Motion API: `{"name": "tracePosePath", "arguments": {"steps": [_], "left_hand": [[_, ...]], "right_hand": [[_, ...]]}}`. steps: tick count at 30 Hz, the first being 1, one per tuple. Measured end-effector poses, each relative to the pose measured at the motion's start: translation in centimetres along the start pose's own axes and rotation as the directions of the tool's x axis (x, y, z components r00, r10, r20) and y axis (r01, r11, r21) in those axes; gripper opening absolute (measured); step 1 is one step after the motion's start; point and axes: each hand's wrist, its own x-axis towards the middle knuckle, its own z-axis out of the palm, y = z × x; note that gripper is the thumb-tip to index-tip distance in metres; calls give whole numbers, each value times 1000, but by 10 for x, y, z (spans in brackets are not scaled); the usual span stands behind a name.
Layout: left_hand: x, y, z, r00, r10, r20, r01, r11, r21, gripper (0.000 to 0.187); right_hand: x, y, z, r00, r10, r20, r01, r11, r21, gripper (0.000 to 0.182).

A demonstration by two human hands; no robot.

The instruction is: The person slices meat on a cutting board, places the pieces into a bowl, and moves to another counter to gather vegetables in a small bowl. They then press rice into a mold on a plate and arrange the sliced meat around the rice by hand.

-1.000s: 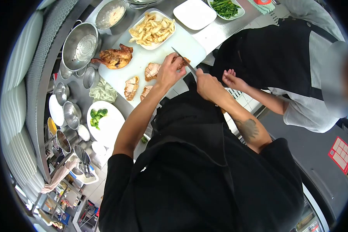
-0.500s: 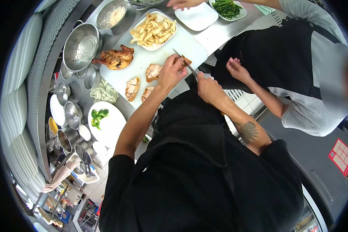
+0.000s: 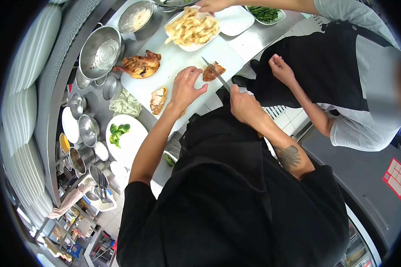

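Note:
My right hand grips a knife, its blade lying over a browned piece of roast chicken on the white cutting board. To the left of that piece, my left hand hovers over the board, fingers apart and nothing held. A cut chicken slice lies beside my left wrist; other slices are mostly hidden beneath my hand and forearm. Farther left on the board rests a larger roast chicken portion with a leg. French fries fill a white dish at the board's far edge.
A co-worker's hand touches the fries dish; that person stands close on the right. Metal bowls, a crumpled cloth and a white plate with broccoli line the left. Greens sit in a dish at the back.
My left hand has let go of the chicken piece under the knife and moved left, opening. The co-worker's hand has come to the fries dish, which has shifted toward the back and tilted.

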Motion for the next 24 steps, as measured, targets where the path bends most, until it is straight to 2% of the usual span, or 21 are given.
{"name": "tracePosePath", "arguments": {"steps": [1, 5, 6, 7, 16, 17, 19, 24], "left_hand": [[0, 1, 1, 1000, -3, -6, 3, 1000, 0, 46], [7, -3, 17, 996, 86, 29, -87, 996, 26, 40], [8, -5, 20, 993, 114, 34, -115, 993, 10, 38], [8, -6, 22, 993, 115, 35, -116, 993, 9, 38], [12, -2, 19, 992, 120, 43, -116, 989, -86, 32], [11, 0, 15, 995, 86, 58, -80, 992, -101, 30], [10, -2, 14, 995, 52, 84, -42, 993, -114, 29], [10, -5, 22, 995, 41, 86, -35, 997, -71, 27]], "right_hand": [[-2, -5, -1, 998, 29, 61, -29, 1000, 0, 18], [-1, -7, 10, 995, 59, 82, -58, 998, -11, 17], [-1, -6, 11, 998, 31, 46, -31, 999, -14, 15], [-2, -5, 12, 1000, 4, 10, -4, 1000, -18, 15], [5, -16, 14, 999, 47, 23, -47, 998, 34, 13], [6, -17, 10, 999, 49, 19, -50, 998, 38, 13], [5, -22, 3, 989, 104, 102, -109, 993, 49, 20], [-6, -20, -2, 986, 108, 126, -113, 993, 33, 21]]}}
